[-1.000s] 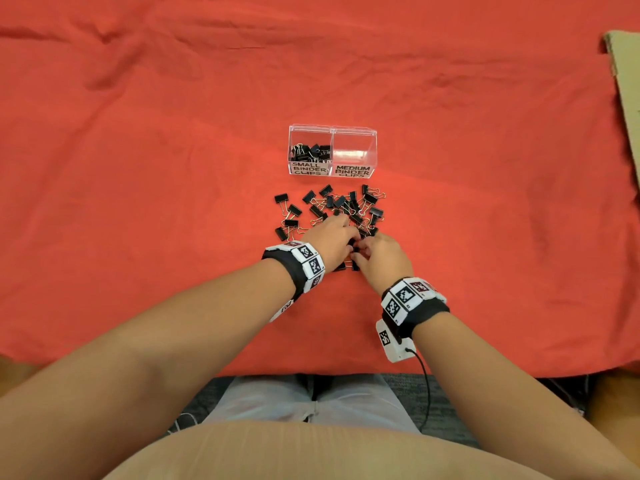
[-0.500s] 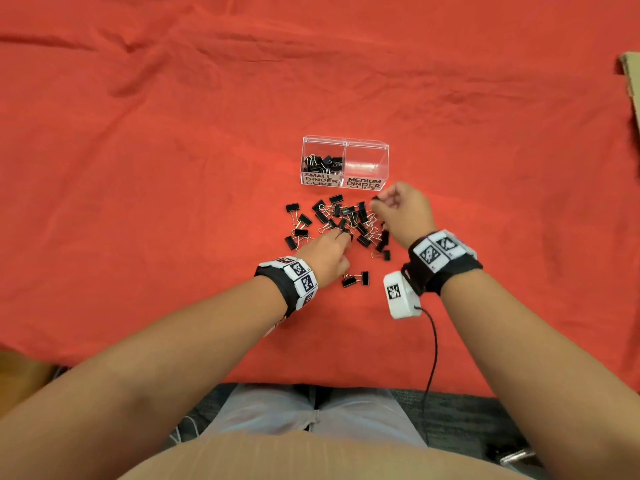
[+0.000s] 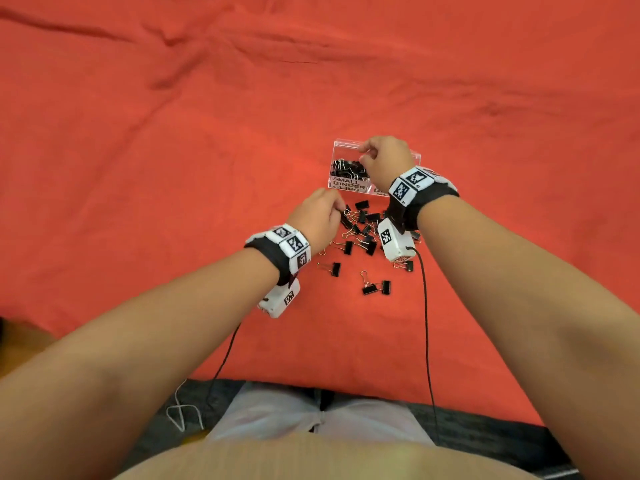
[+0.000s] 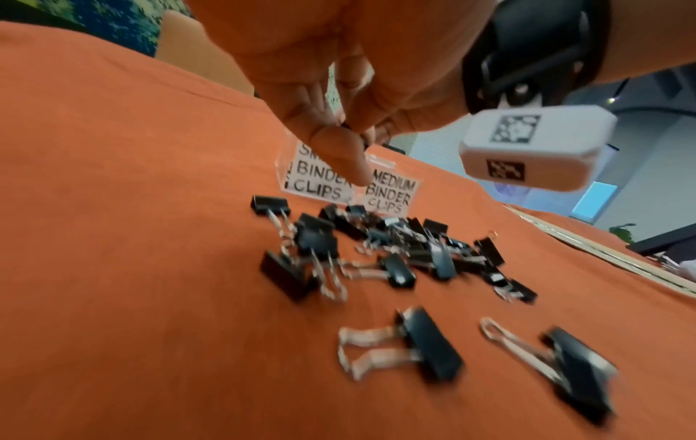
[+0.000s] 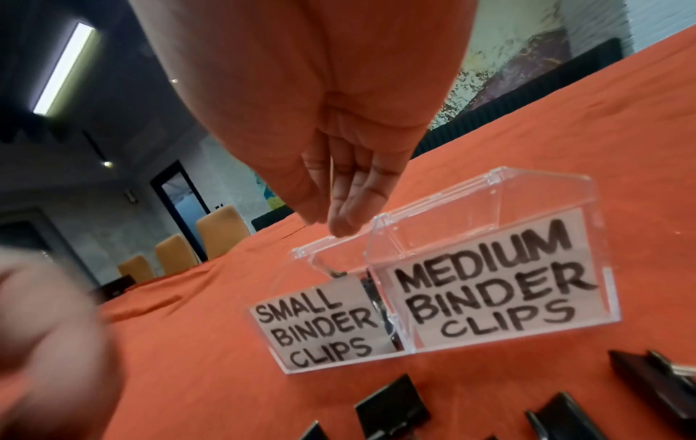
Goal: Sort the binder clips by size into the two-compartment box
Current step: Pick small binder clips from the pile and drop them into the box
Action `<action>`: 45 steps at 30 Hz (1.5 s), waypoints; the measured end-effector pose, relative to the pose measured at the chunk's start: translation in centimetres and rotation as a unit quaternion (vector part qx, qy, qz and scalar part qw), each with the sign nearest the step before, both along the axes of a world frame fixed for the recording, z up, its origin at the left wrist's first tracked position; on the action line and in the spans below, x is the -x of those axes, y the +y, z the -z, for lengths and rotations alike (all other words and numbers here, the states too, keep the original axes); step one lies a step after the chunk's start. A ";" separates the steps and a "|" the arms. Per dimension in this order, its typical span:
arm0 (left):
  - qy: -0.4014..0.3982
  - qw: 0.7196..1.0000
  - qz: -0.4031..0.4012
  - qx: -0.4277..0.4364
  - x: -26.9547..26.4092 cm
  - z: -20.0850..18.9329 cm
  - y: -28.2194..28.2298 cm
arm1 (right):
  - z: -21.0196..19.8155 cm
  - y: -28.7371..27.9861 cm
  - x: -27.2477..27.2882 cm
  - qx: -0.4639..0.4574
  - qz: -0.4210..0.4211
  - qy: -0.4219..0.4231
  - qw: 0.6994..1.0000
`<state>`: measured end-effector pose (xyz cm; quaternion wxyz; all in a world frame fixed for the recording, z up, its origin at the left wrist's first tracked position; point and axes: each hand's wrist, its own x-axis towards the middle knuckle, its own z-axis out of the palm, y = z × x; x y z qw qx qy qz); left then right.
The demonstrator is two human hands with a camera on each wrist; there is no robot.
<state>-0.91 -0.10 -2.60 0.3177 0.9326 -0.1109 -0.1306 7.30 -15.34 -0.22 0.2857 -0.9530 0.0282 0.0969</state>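
The binder clips [image 3: 363, 230] lie in a loose heap on the red cloth [image 3: 207, 168] over the counter, just in front of the clear box [image 3: 341, 147], with a few strays nearer you. They look light and stiff: hard black bodies with thin wire handles that probably hook into one another, so expect a neighbour to come up with the one you lift. Take each by its black body across the flat sides; the handles swing and will likely let it dangle.

The small compartment [image 3: 346, 168] already holds a pile, while the medium compartment [image 5: 489, 268] looks empty.

Your left grip [image 3: 318, 216] sits at the heap's left edge, thumb and fingertip narrowed on something dark, probably one clip [image 4: 354, 131]; its size is hidden. Your right grip [image 3: 382, 161] hangs over the box, fingers straight and together, holding nothing visible.
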 end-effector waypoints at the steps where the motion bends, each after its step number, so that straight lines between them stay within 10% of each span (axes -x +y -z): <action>1: -0.010 1.000 -0.003 -0.002 -0.9 -0.5 -0.1 | -0.1 -0.2 0.3 -0.002 0.004 0.002 1.000; 15: 0.012 0.992 0.062 -0.109 -9.8 -0.6 -3.2 | 3.1 -6.8 12.5 0.010 0.067 0.073 0.995; 23: -0.013 0.999 0.048 -0.007 -2.5 -0.1 -3.7 | 4.6 -7.0 15.1 0.035 0.006 0.093 0.995; 45: 0.009 0.979 0.183 -0.089 4.4 2.4 -2.8 | 4.1 -8.5 15.4 -0.008 0.048 0.169 0.984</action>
